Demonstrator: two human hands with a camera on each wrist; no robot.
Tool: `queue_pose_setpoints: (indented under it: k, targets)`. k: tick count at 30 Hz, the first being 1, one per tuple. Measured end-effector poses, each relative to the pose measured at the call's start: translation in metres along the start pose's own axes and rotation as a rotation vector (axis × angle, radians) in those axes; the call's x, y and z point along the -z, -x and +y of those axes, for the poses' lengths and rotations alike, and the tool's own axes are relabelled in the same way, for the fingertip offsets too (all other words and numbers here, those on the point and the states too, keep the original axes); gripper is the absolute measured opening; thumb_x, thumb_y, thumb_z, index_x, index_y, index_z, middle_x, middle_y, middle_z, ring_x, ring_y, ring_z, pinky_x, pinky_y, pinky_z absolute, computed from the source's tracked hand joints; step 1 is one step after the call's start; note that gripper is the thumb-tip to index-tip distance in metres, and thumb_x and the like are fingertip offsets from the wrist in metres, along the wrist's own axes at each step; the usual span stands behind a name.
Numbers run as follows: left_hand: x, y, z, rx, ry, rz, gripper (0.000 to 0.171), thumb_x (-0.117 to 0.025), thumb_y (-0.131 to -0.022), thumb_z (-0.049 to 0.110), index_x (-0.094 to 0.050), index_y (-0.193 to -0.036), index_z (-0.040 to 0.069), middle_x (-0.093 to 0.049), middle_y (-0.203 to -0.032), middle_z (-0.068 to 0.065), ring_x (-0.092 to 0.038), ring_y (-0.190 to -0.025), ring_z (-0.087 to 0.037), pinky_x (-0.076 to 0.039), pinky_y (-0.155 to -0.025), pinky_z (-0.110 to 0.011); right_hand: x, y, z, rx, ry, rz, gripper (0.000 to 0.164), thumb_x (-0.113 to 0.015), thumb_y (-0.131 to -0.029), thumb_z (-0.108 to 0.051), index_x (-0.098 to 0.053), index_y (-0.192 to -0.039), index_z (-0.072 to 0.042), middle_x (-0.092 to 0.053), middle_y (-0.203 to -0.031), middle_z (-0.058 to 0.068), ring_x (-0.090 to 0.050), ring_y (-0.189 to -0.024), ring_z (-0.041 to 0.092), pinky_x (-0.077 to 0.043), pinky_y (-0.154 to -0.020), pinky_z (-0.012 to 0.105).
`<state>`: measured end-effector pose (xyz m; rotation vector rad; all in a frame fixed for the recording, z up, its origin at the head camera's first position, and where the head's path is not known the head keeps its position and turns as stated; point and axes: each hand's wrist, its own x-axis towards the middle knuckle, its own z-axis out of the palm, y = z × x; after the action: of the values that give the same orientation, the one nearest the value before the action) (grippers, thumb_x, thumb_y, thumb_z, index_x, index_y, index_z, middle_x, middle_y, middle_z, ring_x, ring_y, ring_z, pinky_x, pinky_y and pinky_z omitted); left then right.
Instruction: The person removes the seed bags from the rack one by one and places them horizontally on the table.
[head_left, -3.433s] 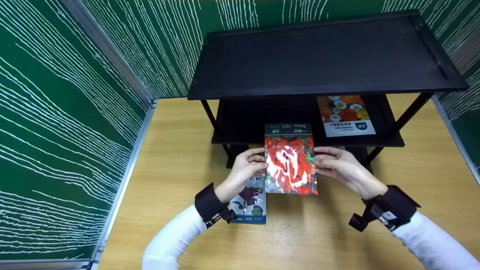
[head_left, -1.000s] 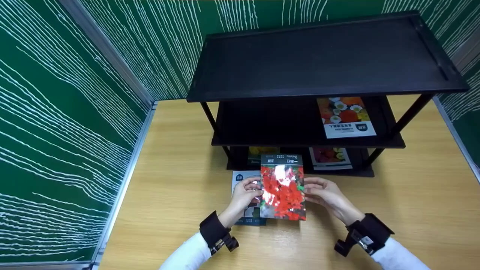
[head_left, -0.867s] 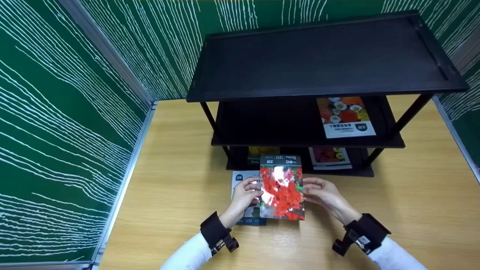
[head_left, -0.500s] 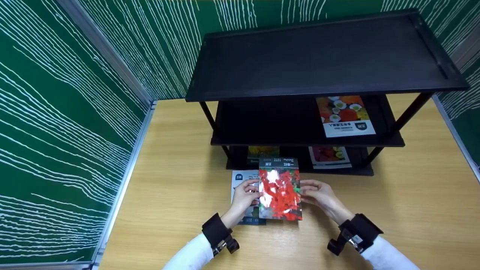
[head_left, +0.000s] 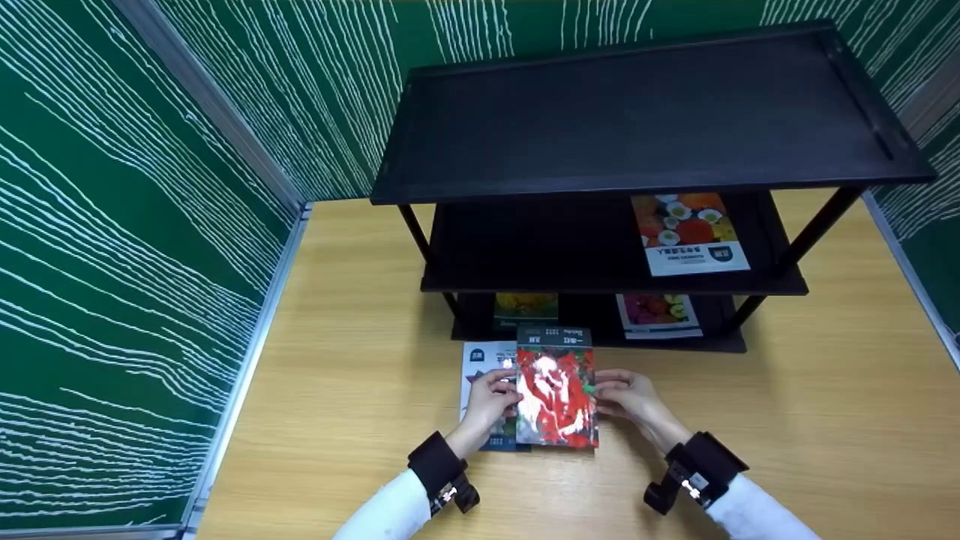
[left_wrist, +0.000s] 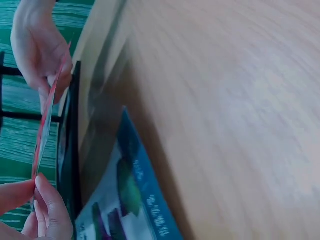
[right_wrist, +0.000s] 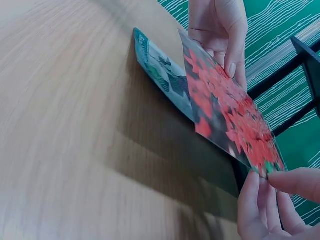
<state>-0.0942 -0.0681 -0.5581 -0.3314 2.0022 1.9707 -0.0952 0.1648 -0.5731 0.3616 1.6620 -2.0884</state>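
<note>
A flower seed packet (head_left: 555, 397) with red blossoms and a dark top band is held between both hands in front of the shelf. My left hand (head_left: 487, 409) pinches its left edge between thumb and fingers. At its right edge my right hand (head_left: 637, 405) pinches it the same way. Both wrist views show the packet (right_wrist: 230, 110) raised above the table. A second seed packet (head_left: 474, 367), white with a blue-green band and purple flowers, lies on the table, partly hidden under the left hand and the red packet.
The black three-tier shelf (head_left: 645, 120) stands behind the hands. On its middle tier lies a seed packet (head_left: 690, 232) with orange and white flowers. The bottom tier bears a yellow-flowered packet (head_left: 526, 306) and a pink-and-red one (head_left: 658, 315). Green white-lined walls (head_left: 135, 247) enclose the wooden table (head_left: 352, 322).
Both hands have brought the red flower seed packet down and toward the person, away from the shelf, with a slight drift left. Their pinch on its edges is unchanged. The other packets stayed put.
</note>
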Motion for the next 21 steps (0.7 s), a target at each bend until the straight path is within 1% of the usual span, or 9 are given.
queue_pose_setpoints:
  k: [4,7,11,17,21]
  targets:
    - [0.001,-0.005,-0.012,0.014,-0.011,0.016,0.037,-0.056,-0.076,-0.011,-0.052,-0.113,-0.006,-0.055,-0.074,-0.003,-0.053,-0.060,-0.010,-0.050,-0.048,-0.022,-0.002,-0.004,0.005,0.003,0.048,0.027,0.040,-0.054,-0.078,0.008,-0.040,-0.116,0.016,-0.061,-0.081,0.006,-0.060,-0.073,0.016,-0.054,-0.073,0.033]
    - [0.001,-0.007,-0.017,0.019,-0.042,0.030,0.038,-0.056,-0.076,-0.011,-0.052,-0.113,-0.005,-0.055,-0.074,-0.003,-0.052,-0.057,-0.010,-0.050,-0.048,-0.023,-0.003,-0.006,0.009,0.008,0.084,0.045,0.039,-0.053,-0.078,0.009,-0.042,-0.115,0.015,-0.061,-0.080,0.006,-0.060,-0.071,0.015,-0.054,-0.070,0.031]
    - [0.000,-0.007,-0.020,0.004,-0.101,0.044,0.037,-0.056,-0.075,-0.012,-0.053,-0.112,-0.006,-0.053,-0.071,-0.001,-0.050,-0.054,-0.009,-0.050,-0.046,-0.024,-0.004,-0.007,0.013,0.025,0.119,0.052,0.038,-0.052,-0.079,0.009,-0.041,-0.114,0.017,-0.060,-0.078,0.006,-0.060,-0.068,0.014,-0.055,-0.067,0.032]
    - [-0.002,-0.010,-0.027,-0.060,-0.193,0.061,0.036,-0.058,-0.072,-0.013,-0.055,-0.107,-0.007,-0.052,-0.070,-0.001,-0.050,-0.052,-0.009,-0.051,-0.045,-0.026,-0.006,-0.008,0.016,0.027,0.145,0.069,0.038,-0.052,-0.078,0.011,-0.041,-0.113,0.017,-0.059,-0.078,0.009,-0.059,-0.065,0.015,-0.055,-0.065,0.032]
    - [-0.002,-0.012,-0.030,-0.084,-0.269,0.067,0.034,-0.058,-0.072,-0.012,-0.056,-0.105,-0.006,-0.055,-0.070,-0.005,-0.051,-0.052,-0.012,-0.052,-0.045,-0.026,-0.007,-0.009,0.018,0.030,0.161,0.081,0.038,-0.053,-0.076,0.011,-0.042,-0.112,0.017,-0.059,-0.079,0.010,-0.059,-0.064,0.015,-0.055,-0.063,0.030]
